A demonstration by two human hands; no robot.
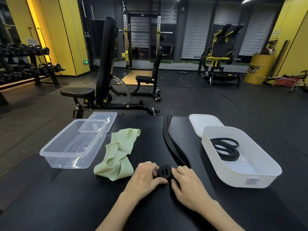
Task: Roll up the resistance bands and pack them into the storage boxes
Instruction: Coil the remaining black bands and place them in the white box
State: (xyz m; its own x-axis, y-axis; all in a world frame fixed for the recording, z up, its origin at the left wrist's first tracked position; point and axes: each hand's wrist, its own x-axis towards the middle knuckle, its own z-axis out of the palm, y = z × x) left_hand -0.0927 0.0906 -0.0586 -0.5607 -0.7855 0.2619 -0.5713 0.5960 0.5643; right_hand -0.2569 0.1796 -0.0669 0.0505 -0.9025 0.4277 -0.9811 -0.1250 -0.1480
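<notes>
**Q:** Where is the black band (164, 171) at this moment?

**A:** At the middle of the counter (83, 197), close in front of the person. It is wound into a tight roll with its spiral end turned toward the camera. The left hand (146, 175) and the right hand (185, 182) flank it, both touching it.

**Q:** And the grip?

**A:** Both hands hold it. The left thumb and curled fingers pinch the roll's left side. The right fingers curl against its right side and over the strap beneath. The forearms reach in from the near edge, wrists low, converging on the roll.

**Q:** Which way does the loose part run?

**A:** The unrolled tail (171, 144) stretches away from the hands toward the far edge. Its long axis is almost straight ahead, curving a little on the way. By my reading, rolling goes forward, away from the body.

**Q:** The boxes?

**A:** The white box (241, 179) sits to the right, nearer the right hand, with a coiled black band (226, 147) already inside. The clear box (50, 153) stands to the left. A green band (116, 155) lies loose between it and the left hand.
</notes>
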